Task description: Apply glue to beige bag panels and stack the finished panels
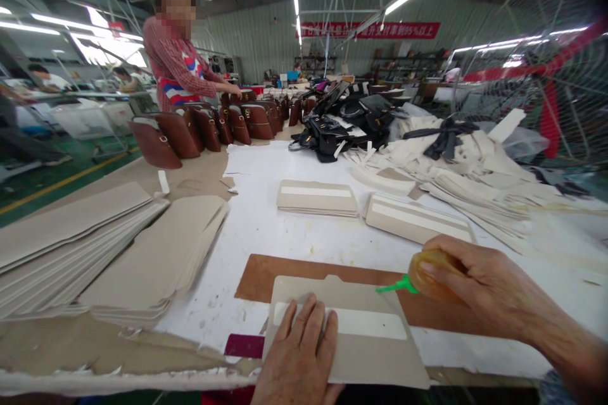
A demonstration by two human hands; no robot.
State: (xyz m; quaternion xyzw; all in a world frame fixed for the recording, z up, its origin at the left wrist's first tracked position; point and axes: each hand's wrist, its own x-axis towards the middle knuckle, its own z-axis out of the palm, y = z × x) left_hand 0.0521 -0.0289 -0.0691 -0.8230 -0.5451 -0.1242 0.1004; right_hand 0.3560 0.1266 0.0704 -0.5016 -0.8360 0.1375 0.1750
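My left hand (299, 354) lies flat on a beige cut panel (351, 335) with a white strip across it, pinning it down near the table's front edge. The panel rests on a brown cardboard sheet (266, 275). My right hand (475, 281) grips a yellowish squeeze bottle (430, 275) with a green nozzle. The nozzle tip hovers just above the panel's upper right edge.
Two stacks of similar beige panels (317, 196) lie mid-table, with larger stacks (156, 259) at the left. A heap of cut pieces (475, 171) and black bags (332, 126) fill the right and back. Brown bags (190, 130) stand in a row beside a standing person (178, 69).
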